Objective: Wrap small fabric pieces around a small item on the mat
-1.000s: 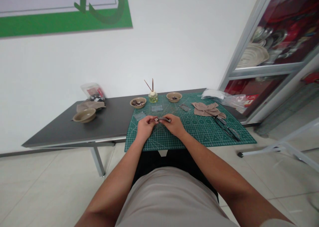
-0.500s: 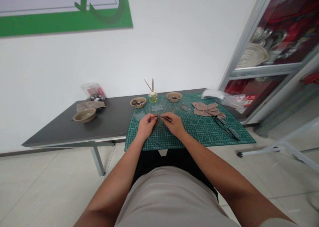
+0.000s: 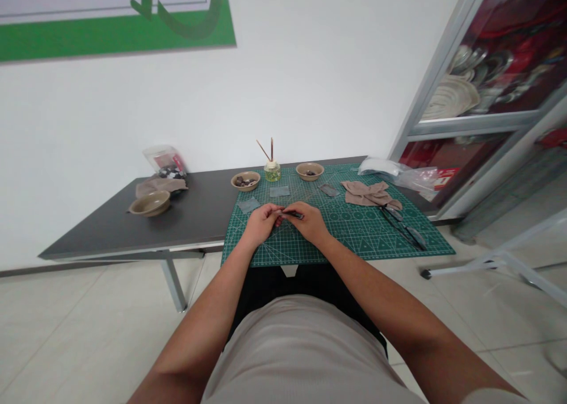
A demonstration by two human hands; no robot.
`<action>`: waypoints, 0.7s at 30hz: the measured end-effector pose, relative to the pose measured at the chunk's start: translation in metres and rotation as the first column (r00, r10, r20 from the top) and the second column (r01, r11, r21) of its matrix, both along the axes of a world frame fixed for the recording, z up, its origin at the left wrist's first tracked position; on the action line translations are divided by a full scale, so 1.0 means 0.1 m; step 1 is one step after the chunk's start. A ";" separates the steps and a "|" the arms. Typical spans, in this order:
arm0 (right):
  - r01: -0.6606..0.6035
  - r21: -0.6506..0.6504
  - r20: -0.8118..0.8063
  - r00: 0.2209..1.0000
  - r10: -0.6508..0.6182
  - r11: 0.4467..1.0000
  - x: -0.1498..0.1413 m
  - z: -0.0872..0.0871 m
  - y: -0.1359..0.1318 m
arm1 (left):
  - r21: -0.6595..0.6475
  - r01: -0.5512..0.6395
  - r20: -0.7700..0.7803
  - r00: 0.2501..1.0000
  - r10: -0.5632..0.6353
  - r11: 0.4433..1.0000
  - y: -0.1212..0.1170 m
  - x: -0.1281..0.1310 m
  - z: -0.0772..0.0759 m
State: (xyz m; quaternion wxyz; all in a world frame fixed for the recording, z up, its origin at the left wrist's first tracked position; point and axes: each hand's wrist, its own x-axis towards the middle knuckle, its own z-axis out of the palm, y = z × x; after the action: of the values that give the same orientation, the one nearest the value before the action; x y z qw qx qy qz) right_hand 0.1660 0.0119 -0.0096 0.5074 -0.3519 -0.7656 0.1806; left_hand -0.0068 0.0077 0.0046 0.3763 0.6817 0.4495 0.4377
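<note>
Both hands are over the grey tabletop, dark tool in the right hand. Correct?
No: the left hand and right hand are over the green cutting mat, not the grey tabletop, as the head view shows. The dark tool is in the right hand, as you said.

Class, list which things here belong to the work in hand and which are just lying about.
In use: left hand, right hand, small dark tool, green cutting mat.
Lying about: two bowls of dark pieces, beige cloth, reed diffuser jar, grey squares.
</note>
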 end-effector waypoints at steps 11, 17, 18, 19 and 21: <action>0.030 0.044 0.031 0.999 -0.031 0.999 -0.02 -0.03 0.00 | -0.044 0.011 0.165 0.986 -0.003 0.999 0.05 -0.02 -0.09; 0.042 0.028 0.055 0.998 -0.043 0.999 -0.01 -0.03 -0.02 | -0.059 0.006 0.138 0.990 0.002 0.998 0.03 -0.01 -0.06; 0.032 0.040 0.052 0.998 -0.034 0.999 -0.01 -0.03 -0.02 | -0.055 0.004 0.133 0.991 0.003 0.998 0.03 -0.01 -0.05; 0.025 0.051 0.048 0.998 -0.028 0.998 -0.01 -0.03 -0.03 | -0.053 0.003 0.130 0.992 0.004 0.999 0.02 -0.01 -0.05; 0.025 0.056 0.044 0.999 -0.027 0.998 -0.01 -0.03 -0.03 | -0.049 0.006 0.146 0.989 0.001 0.999 0.02 -0.01 -0.05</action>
State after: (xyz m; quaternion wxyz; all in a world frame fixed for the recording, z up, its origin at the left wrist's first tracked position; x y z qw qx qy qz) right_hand 0.1648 0.0085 -0.0123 0.5022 -0.3514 -0.7768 0.1446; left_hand -0.0081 0.0093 0.0001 0.4254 0.6391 0.4306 0.4745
